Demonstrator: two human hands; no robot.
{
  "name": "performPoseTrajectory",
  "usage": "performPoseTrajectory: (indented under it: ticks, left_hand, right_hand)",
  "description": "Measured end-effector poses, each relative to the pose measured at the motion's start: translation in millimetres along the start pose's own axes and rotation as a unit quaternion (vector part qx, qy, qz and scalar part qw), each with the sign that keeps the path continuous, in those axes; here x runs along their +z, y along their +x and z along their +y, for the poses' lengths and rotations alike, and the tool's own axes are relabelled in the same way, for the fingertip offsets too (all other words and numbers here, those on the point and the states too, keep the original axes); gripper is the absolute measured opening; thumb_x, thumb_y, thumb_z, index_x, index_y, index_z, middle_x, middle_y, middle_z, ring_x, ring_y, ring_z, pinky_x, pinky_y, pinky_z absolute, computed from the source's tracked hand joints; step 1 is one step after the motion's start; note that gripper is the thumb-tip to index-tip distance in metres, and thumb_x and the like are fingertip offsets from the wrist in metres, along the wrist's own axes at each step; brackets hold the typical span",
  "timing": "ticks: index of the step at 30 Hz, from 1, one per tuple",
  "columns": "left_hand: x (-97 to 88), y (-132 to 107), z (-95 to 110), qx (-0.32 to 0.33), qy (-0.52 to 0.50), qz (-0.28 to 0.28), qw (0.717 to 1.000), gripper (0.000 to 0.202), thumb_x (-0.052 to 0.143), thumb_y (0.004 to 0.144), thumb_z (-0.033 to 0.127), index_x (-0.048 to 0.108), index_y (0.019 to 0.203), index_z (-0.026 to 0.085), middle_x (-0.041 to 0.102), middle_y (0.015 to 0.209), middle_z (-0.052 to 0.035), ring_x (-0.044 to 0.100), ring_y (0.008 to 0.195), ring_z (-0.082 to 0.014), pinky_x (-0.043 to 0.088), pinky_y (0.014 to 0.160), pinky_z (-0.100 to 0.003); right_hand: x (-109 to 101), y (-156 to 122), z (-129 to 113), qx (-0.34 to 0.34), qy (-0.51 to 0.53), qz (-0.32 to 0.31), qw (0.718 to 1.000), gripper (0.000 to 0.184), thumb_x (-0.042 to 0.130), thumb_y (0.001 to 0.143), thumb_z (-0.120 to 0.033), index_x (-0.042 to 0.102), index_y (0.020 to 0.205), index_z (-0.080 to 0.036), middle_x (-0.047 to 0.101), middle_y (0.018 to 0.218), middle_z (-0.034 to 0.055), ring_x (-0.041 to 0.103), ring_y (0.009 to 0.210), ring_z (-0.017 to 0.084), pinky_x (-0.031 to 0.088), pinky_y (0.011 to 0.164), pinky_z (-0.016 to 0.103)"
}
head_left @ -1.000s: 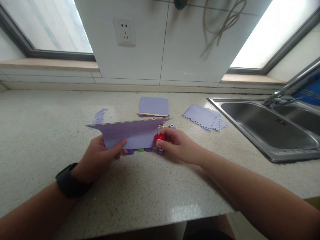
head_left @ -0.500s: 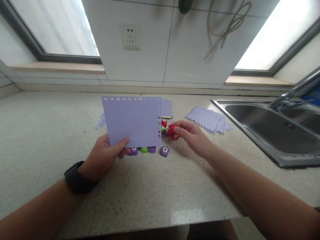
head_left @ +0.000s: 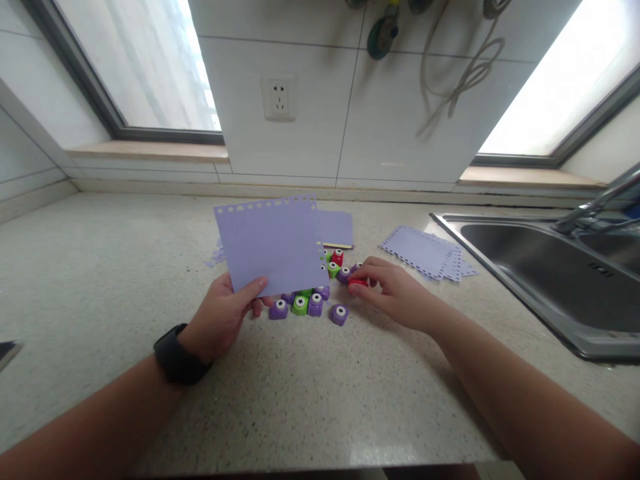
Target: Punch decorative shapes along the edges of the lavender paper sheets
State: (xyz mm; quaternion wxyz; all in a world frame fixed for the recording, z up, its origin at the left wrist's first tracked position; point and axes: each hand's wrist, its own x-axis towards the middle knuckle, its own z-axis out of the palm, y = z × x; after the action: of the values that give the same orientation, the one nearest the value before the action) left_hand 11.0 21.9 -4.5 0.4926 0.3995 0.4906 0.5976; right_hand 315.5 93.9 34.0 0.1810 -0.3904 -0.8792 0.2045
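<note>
White wall socket point(head_left: 279, 99), steel sink point(head_left: 530, 280), metal faucet point(head_left: 599, 197)

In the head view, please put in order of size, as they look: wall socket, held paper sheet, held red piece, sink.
1. Sink, cut by the picture edge
2. Paper sheet
3. Wall socket
4. Red piece, partly covered by the right hand; smallest by what shows

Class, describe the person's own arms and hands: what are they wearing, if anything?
The left hand and right hand are ungloved, with no rings showing. Neither the left forearm nor the right forearm shows a sleeve. A broad-banded black wristwatch is worn on the left; the right has none.
</note>
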Motion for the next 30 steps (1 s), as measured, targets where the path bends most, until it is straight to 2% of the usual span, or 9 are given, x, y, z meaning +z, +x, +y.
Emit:
performPoseTrajectory:
  ticks: [4, 10, 17, 24, 30]
  left_hand:
    - [0.3, 1.6, -0.4, -0.001, -0.023, 0.005, 1.000, 0.017, 0.084, 0.078, 0.027, 0.073, 0.087, 0.019, 0.074, 0.064, -0.0040, 0.062, 0.050, -0.0143, 0.046, 0.043, -0.021]
    - [1.7, 1.6, 1.5, -0.008, -0.050, 0.008, 0.999, 0.016, 0.084, 0.078, 0.023, 0.074, 0.090, 0.018, 0.075, 0.072, -0.0041, 0.064, 0.051, -0.0142, 0.049, 0.043, -0.022]
    - [0.7, 2.0, 0.9, -0.014, -0.074, 0.011, 0.997, 0.019, 0.085, 0.078, 0.022, 0.075, 0.094, 0.019, 0.074, 0.077, -0.0024, 0.068, 0.056, -0.0149, 0.052, 0.045, -0.022]
    - [-0.6, 1.9, 0.7, -0.021, -0.092, 0.007, 0.996, 0.023, 0.087, 0.078, 0.023, 0.074, 0.097, 0.019, 0.075, 0.082, -0.0015, 0.069, 0.057, -0.0140, 0.053, 0.046, -0.022]
    - [-1.8, 0.4, 2.3, -0.022, -0.105, 0.008, 0.994, 0.027, 0.088, 0.078, 0.022, 0.072, 0.100, 0.017, 0.074, 0.083, 0.0004, 0.071, 0.059, -0.0131, 0.053, 0.046, -0.020]
  right_hand:
    - [-3.3, -1.9, -4.4, -0.015, -0.074, -0.041, 0.996, 0.026, 0.057, 0.103, -0.039, 0.075, 0.100, -0.021, 0.067, 0.100, 0.0095, 0.063, 0.088, 0.023, 0.049, 0.076, 0.036]
    - [-6.4, -3.0, -8.4, -0.043, -0.152, -0.042, 0.987, 0.032, 0.055, 0.104, -0.042, 0.076, 0.091, -0.021, 0.067, 0.088, 0.0078, 0.063, 0.084, 0.023, 0.047, 0.076, 0.037]
    - [-3.0, -3.4, -4.3, -0.035, -0.162, -0.079, 0.983, 0.038, 0.043, 0.109, -0.030, 0.073, 0.088, -0.019, 0.068, 0.091, 0.0083, 0.065, 0.084, 0.021, 0.048, 0.077, 0.035]
    - [-4.4, -5.0, -7.1, -0.013, -0.180, -0.076, 0.981, 0.033, 0.049, 0.107, -0.034, 0.076, 0.093, -0.021, 0.070, 0.096, 0.0067, 0.067, 0.086, 0.021, 0.047, 0.074, 0.034]
    - [-8.5, -5.5, -5.5, -0.006, -0.154, -0.058, 0.986, 0.037, 0.048, 0.107, -0.037, 0.075, 0.086, -0.022, 0.071, 0.092, 0.0058, 0.065, 0.079, 0.019, 0.045, 0.071, 0.034]
